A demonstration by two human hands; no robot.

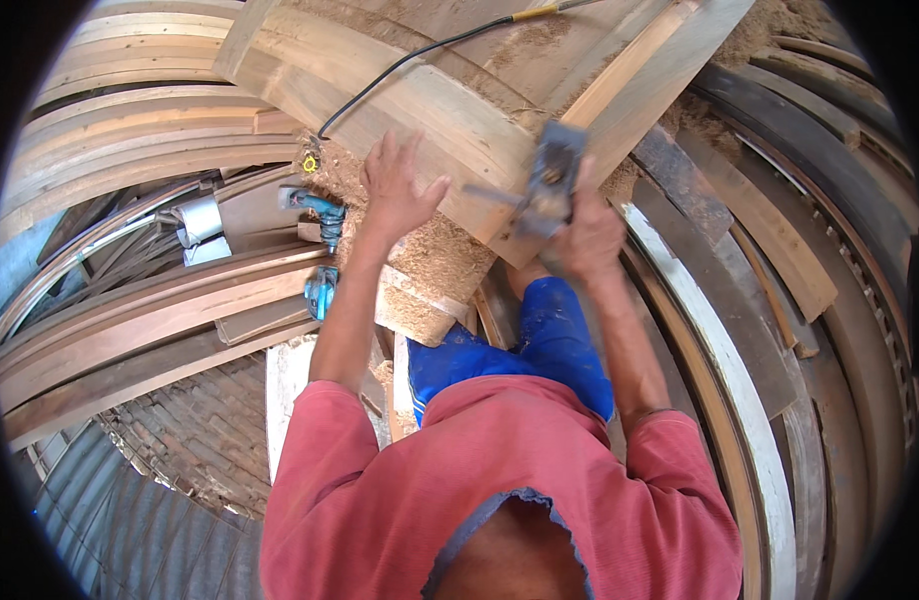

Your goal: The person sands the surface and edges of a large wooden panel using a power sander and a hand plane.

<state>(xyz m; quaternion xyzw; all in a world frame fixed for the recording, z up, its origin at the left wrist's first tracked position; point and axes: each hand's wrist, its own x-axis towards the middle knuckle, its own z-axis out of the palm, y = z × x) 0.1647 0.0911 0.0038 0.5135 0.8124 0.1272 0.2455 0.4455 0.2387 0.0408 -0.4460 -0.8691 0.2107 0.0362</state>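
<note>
A pale wooden frame panel (470, 118) lies slantwise in front of me, with one corner toward my knees. My left hand (402, 187) is open, fingers spread, over the panel's near left edge; I cannot tell whether it presses on the wood. A wooden hand plane (552, 178), dark and blocky with a crossbar handle, is in my right hand (590, 238) near the panel's right corner. My right fingers are wrapped round its side. Both the plane and that hand are blurred by motion. A dark cable (405, 62) runs across the panel.
Sawdust (442, 255) covers the support below the panel. Left of my left forearm lie a teal power drill (328, 212) and another teal tool (321, 292). Stacked boards (150, 130) fill the left side; long planks (780, 235) lie on the right.
</note>
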